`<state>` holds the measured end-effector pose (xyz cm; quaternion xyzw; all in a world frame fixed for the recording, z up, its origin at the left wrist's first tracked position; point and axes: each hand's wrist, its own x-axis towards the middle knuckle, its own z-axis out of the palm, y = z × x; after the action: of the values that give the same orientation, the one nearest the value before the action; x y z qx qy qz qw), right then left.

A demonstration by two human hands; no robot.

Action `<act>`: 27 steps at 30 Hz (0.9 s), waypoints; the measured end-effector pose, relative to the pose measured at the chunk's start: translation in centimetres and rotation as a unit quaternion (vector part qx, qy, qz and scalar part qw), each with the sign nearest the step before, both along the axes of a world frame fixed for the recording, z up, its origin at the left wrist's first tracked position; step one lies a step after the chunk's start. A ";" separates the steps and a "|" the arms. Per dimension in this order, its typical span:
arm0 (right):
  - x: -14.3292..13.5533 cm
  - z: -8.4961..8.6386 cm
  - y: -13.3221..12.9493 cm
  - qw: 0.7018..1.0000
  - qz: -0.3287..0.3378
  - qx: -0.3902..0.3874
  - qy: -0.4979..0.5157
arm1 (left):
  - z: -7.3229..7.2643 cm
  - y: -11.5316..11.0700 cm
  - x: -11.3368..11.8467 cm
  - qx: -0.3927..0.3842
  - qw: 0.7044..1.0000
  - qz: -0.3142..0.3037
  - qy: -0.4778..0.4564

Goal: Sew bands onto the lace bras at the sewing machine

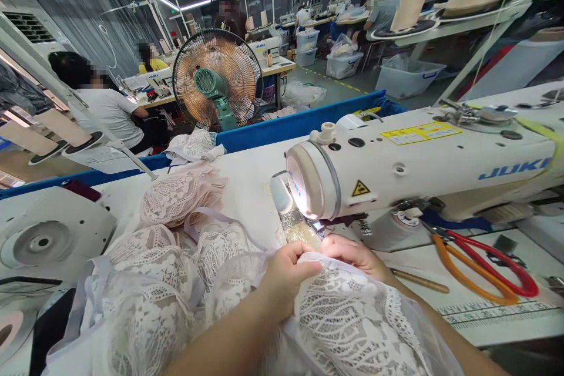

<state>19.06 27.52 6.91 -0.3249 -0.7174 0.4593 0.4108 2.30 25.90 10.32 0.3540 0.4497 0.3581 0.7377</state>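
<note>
Currently I obs. L hand (282,277) pinching white floral-lace cup (352,311); R hand (355,255) curled at its edge, closure unclear, nr. white round-nosed JUKI sewing machine (374,167).

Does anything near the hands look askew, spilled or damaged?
Nothing clearly stands out. The lace piece pinched in the left hand, with the right hand at its upper edge, shows no obvious tear. The scissors lie loose right of the hands, and more lace pieces are heaped left, but neither seems odd.
</note>
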 end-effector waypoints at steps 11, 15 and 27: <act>-0.3 -0.4 0.5 0.997 -0.018 0.055 -0.051 | -0.8 1.0 0.1 -0.048 0.999 0.019 -0.005; -0.1 -0.7 0.4 0.997 -0.011 0.058 -0.043 | -0.8 0.8 0.1 -0.041 0.999 0.016 -0.017; 0.1 -0.7 -0.1 0.999 -0.015 0.039 -0.027 | -0.4 0.6 0.0 -0.023 1.000 0.017 0.007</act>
<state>19.13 27.45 6.21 -0.3316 -0.7406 0.4155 0.4111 2.34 26.52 9.94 0.3317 0.4691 0.3579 0.7361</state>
